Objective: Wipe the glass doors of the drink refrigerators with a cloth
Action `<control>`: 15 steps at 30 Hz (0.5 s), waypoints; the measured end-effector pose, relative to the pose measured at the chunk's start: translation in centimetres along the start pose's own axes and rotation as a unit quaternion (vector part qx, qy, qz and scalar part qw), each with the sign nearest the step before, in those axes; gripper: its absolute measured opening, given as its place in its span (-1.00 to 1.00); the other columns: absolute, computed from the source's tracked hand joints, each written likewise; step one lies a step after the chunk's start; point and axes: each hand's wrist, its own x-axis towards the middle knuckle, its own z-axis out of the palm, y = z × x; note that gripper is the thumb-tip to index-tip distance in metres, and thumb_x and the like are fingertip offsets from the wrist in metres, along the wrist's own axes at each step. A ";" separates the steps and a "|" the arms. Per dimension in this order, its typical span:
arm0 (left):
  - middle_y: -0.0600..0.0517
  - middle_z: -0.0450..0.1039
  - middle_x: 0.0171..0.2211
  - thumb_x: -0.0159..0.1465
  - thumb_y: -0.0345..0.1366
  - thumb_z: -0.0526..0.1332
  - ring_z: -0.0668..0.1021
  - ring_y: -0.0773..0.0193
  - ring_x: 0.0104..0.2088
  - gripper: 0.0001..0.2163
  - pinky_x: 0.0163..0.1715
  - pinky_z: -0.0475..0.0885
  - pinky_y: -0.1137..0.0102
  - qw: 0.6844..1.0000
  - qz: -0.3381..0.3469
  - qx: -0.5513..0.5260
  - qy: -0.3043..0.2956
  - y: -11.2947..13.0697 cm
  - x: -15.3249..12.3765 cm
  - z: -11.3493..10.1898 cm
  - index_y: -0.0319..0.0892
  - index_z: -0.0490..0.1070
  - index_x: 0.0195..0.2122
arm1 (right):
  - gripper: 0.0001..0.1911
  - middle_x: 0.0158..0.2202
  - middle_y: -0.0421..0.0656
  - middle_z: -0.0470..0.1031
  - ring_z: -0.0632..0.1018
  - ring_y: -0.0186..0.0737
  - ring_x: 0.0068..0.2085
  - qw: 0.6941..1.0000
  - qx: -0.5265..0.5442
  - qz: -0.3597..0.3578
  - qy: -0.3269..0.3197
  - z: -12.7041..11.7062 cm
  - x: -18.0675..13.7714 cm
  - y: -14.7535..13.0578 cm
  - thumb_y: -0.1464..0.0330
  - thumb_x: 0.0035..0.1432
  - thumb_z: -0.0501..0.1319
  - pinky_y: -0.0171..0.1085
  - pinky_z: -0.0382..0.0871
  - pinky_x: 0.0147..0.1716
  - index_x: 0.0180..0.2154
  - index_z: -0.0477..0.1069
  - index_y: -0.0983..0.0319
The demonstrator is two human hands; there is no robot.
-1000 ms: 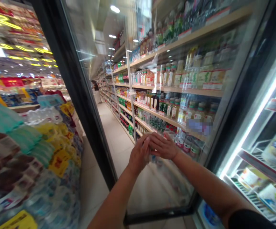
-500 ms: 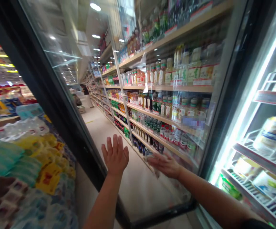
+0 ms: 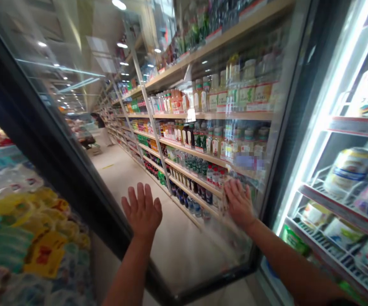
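A glass cooler door [image 3: 184, 263] with a black frame stands swung out in front of me. My left hand [image 3: 144, 212] is held up with its fingers spread, palm toward the lower left part of the pane. Whether it touches the glass, I cannot tell. My right hand [image 3: 239, 204] lies flat near the lower right of the pane, fingers stretched out and slightly blurred. A pale strip shows along its left side; it may be a cloth or a reflection in the glass.
Through and on the glass appear shelves of bottled drinks [image 3: 215, 140]. To the right is a lit cooler with wire shelves [image 3: 327, 204] and packaged goods. Stacked yellow packs [image 3: 45, 253] stand at the left. Far down the aisle is a person [image 3: 100, 127].
My right hand has moved right and up across the pane, its fingers now pointing more upward. My left hand stays spread near the pane. The view has turned slightly right.
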 end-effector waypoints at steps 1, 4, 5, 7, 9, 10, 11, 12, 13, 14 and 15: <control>-0.24 0.09 0.36 0.36 -0.25 0.11 -0.02 -0.11 0.42 -0.38 0.33 -0.06 -0.19 1.000 0.003 0.002 0.002 0.0 0.0 0.0 -0.14 -0.05 0.41 | -0.36 0.26 -0.03 0.37 0.21 -0.05 0.37 0.999 -0.009 0.026 0.019 0.2 0.3 0.3 0.53 0.29 0.06 0.10 -0.06 0.38 0.37 0.09 0.16; -0.25 0.08 0.36 0.36 -0.25 0.11 -0.02 -0.10 0.42 -0.38 0.33 -0.06 -0.18 1.000 0.004 0.000 0.002 -0.1 0.0 0.1 -0.14 -0.05 0.41 | -0.33 0.25 -0.04 0.38 0.25 -0.06 0.35 1.000 0.008 -0.012 0.017 0.5 -1.4 0.1 0.53 0.30 0.05 0.04 0.05 0.36 0.39 0.03 0.14; -0.25 0.08 0.36 0.36 -0.25 0.11 -0.02 -0.10 0.42 -0.39 0.33 -0.06 -0.18 1.000 0.002 -0.005 0.000 -0.2 -0.1 0.1 -0.13 -0.05 0.41 | -0.33 0.23 -0.08 0.41 0.30 -0.11 0.33 0.999 0.023 -0.044 -0.005 0.5 -2.5 -0.3 0.54 0.30 0.03 -0.02 0.09 0.36 0.39 0.03 0.11; -0.25 0.07 0.37 0.37 -0.24 0.11 -0.01 -0.10 0.42 -0.39 0.33 -0.09 -0.19 1.000 -0.002 -0.018 -0.004 -0.2 -0.1 0.1 -0.13 -0.04 0.41 | -0.31 0.23 -0.13 0.42 0.35 -0.13 0.29 0.998 0.032 -0.044 -0.038 0.5 -4.1 -0.7 0.54 0.30 0.02 -0.04 0.10 0.36 0.40 0.00 0.08; -0.25 0.07 0.37 0.37 -0.24 0.11 -0.01 -0.10 0.42 -0.39 0.34 -0.12 -0.18 1.000 -0.004 -0.026 -0.005 -0.3 -0.1 0.2 -0.13 -0.04 0.41 | -0.29 0.31 -0.02 0.30 0.26 -0.03 0.34 0.999 0.017 0.024 -0.035 0.4 -3.7 -0.1 0.51 0.32 0.02 0.09 0.04 0.36 0.42 -0.12 0.16; -0.25 0.07 0.37 0.37 -0.24 0.11 -0.01 -0.09 0.42 -0.39 0.34 -0.12 -0.17 1.000 -0.003 -0.026 -0.003 -0.3 -0.1 0.2 -0.13 -0.04 0.41 | -0.28 0.36 0.09 0.18 0.17 0.06 0.38 0.997 0.008 0.066 -0.026 0.3 -2.8 0.6 0.49 0.33 0.01 0.19 0.02 0.34 0.43 -0.19 0.24; -0.25 0.07 0.37 0.37 -0.24 0.11 -0.02 -0.07 0.42 -0.39 0.35 -0.12 -0.16 1.000 0.000 -0.022 -0.001 -0.2 -0.1 0.2 -0.14 -0.05 0.41 | -0.28 0.39 0.13 0.07 0.08 0.10 0.41 0.991 0.002 0.137 -0.012 0.3 -1.9 1.4 0.48 0.34 0.00 0.26 0.02 0.32 0.43 -0.24 0.26; -0.25 0.07 0.37 0.36 -0.25 0.11 -0.02 -0.06 0.42 -0.38 0.35 -0.12 -0.14 1.000 0.004 -0.015 0.000 -0.2 -0.1 0.2 -0.15 -0.06 0.41 | -0.29 0.42 0.14 -0.02 0.03 0.13 0.42 0.978 0.005 0.207 0.007 0.3 -1.1 2.1 0.46 0.35 -0.04 0.30 0.03 0.30 0.44 -0.26 0.26; -0.25 0.08 0.36 0.36 -0.25 0.11 -0.02 -0.05 0.42 -0.37 0.35 -0.11 -0.13 1.000 0.007 -0.010 0.000 -0.2 -0.1 0.1 -0.16 -0.06 0.41 | -0.30 0.44 0.16 -0.10 0.00 0.14 0.43 0.967 0.013 0.252 0.030 0.4 -0.7 2.8 0.45 0.36 -0.07 0.29 0.03 0.29 0.44 -0.27 0.28; -0.25 0.08 0.36 0.35 -0.25 0.12 -0.02 -0.05 0.42 -0.37 0.35 -0.11 -0.13 1.000 0.007 -0.008 -0.002 -0.1 -0.1 0.1 -0.16 -0.06 0.41 | -0.31 0.44 0.17 -0.15 -0.03 0.14 0.43 0.958 0.020 0.280 0.049 0.5 -1.0 3.1 0.44 0.37 -0.09 0.27 0.03 0.30 0.44 -0.28 0.30; -0.26 0.08 0.36 0.35 -0.25 0.12 -0.02 -0.06 0.42 -0.37 0.35 -0.11 -0.14 1.000 0.005 -0.011 -0.005 -0.1 -0.1 0.1 -0.17 -0.05 0.41 | -0.31 0.45 0.17 -0.19 -0.04 0.13 0.44 0.953 0.027 0.296 0.058 0.7 -1.9 3.2 0.44 0.37 -0.10 0.23 0.04 0.31 0.44 -0.30 0.32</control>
